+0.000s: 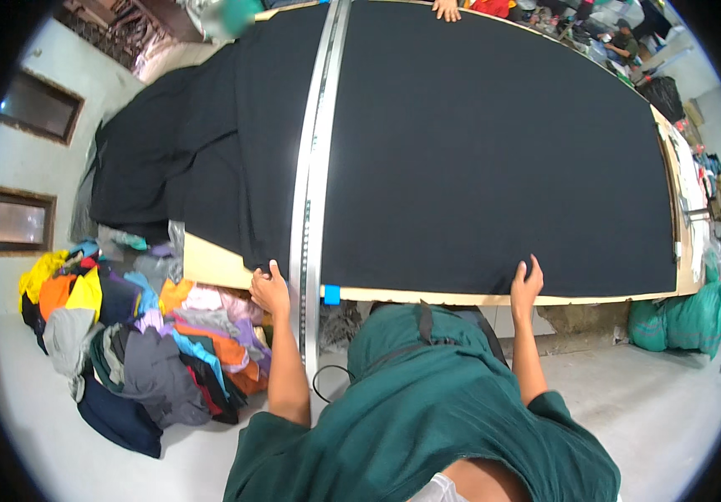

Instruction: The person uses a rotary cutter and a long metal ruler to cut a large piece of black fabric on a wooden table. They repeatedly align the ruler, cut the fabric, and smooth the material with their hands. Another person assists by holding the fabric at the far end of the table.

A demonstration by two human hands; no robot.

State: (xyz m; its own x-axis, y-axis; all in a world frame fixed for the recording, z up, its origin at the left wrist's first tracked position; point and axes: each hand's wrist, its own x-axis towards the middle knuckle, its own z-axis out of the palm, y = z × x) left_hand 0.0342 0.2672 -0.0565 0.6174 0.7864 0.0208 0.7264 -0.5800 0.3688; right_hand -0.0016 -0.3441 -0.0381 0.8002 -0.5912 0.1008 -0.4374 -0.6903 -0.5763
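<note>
A wide sheet of black fabric (494, 151) covers most of the table, smooth to the right of a long metal rail (314, 176) and creased to its left. At the near edge, just left of the rail, my left hand (271, 291) is closed on the fabric's edge with its thumb raised. Farther right along that edge, my right hand (528, 283) touches the cloth, thumb and finger apart. Small wrinkles show beside it. Another person's hand (447, 10) rests on the fabric at the far edge.
A blue piece (331, 294) sits at the table's near edge beside the rail. Heaped coloured cloth (160, 360) lies on the floor at left. Green sacks (687, 322) stand at right. A bare strip of table (685, 201) borders the fabric's right end. A seated person (624, 42) is far right.
</note>
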